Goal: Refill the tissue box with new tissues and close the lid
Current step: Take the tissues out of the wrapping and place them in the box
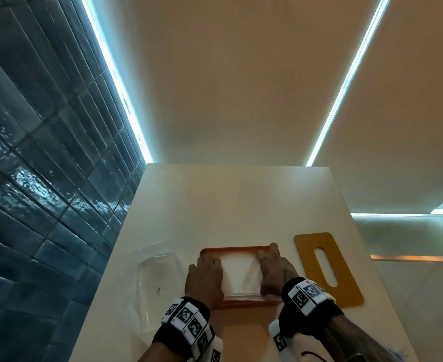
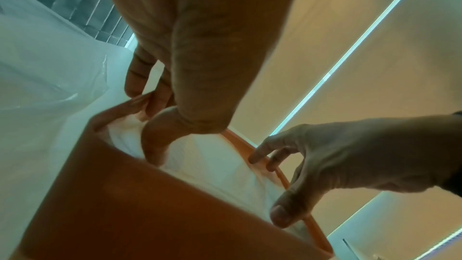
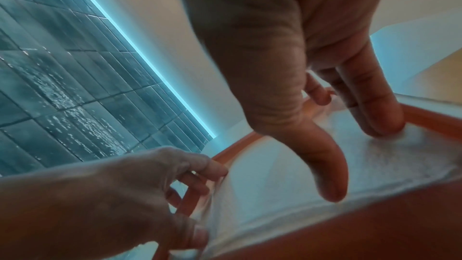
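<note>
At the near middle of the desk (image 1: pixel 215 205): tissue box (image 1: pixel 238 250), orange, open-topped, long axis running left to right. Contents: stack of white tissues (image 1: pixel 242 275), seated in the box, top sheets at or just above the rim.

Left hand (image 1: pixel 206 276): over the left end of the stack, fingers bent down between tissues and box wall, thumb pressing the paper; tucking, not gripping.

Right hand (image 1: pixel 274 273): over the right end, fingers extended and pushing down on the tissues, likewise grasping nothing.

Lid (image 1: pixel 327 267): yellow, slotted, flat on the desk just right of the box, long axis front to back. Nearer the right hand; it probably needs a quarter turn to match the box.

Clear plastic wrapper (image 1: pixel 157 278): discarded, left of the box.
</note>
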A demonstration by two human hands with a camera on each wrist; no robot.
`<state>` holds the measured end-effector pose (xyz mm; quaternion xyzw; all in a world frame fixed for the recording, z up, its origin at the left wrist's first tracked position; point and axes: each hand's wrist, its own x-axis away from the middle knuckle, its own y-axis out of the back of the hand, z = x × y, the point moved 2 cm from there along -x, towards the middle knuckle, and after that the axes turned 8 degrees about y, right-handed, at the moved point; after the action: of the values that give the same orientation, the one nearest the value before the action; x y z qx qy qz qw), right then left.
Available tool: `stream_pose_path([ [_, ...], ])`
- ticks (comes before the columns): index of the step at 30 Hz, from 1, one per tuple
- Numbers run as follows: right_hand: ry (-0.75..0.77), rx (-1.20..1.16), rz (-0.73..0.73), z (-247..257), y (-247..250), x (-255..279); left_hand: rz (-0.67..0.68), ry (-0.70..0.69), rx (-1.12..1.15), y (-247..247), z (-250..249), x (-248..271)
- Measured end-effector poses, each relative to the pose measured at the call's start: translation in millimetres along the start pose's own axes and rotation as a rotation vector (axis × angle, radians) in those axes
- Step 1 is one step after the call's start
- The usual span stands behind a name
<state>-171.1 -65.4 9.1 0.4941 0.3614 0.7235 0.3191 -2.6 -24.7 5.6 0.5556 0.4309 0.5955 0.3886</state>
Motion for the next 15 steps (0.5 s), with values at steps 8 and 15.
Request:
stream_pose_path([
  [8, 0.063, 0.098, -0.041, 3.5, -19.0, 3.7, -0.037, -0.026, 0.157, -15.1, 5.3, 3.7],
  [15, 0.054, 0.060, -0.042, -0.5, -21.1, 7.0, -0.051, -0.137, 0.259, -23.8, 18.5, -0.1],
])
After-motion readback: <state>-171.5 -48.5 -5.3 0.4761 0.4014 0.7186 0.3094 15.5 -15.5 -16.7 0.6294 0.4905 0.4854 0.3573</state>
